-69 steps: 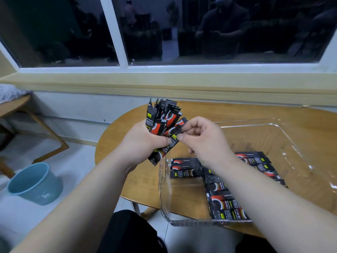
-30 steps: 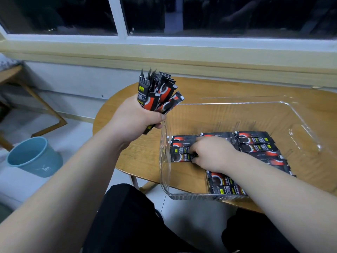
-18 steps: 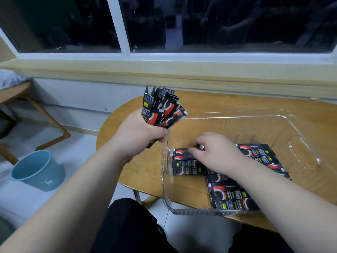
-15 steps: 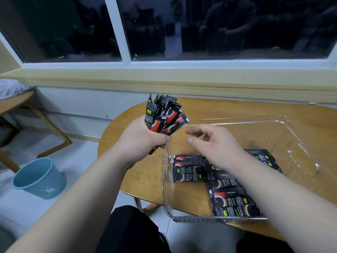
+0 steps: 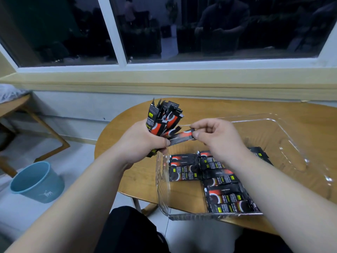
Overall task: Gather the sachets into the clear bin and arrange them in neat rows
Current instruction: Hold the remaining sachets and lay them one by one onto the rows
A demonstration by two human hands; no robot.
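Observation:
My left hand [image 5: 140, 143] grips a fanned bunch of black-and-red sachets [image 5: 161, 117] upright, just left of the clear bin [image 5: 299, 148]. My right hand [image 5: 217, 137] pinches the end of one sachet [image 5: 182, 137] that still sticks out of the bunch, above the bin's left wall. On the bin's floor, several sachets [image 5: 184, 168] lie flat in rows, with more sachets [image 5: 226, 198] nearer to me. My right forearm hides part of those rows.
The bin stands on a round wooden table [image 5: 209, 108] under a window sill. A blue bucket [image 5: 36, 181] sits on the floor at the left, beside another wooden table's legs [image 5: 45, 128]. My dark-clothed knees are below the table's near edge.
My right hand placed a sachet in the bin, lifted out, and now pinches another sachet from the bunch. My left hand has kept its hold.

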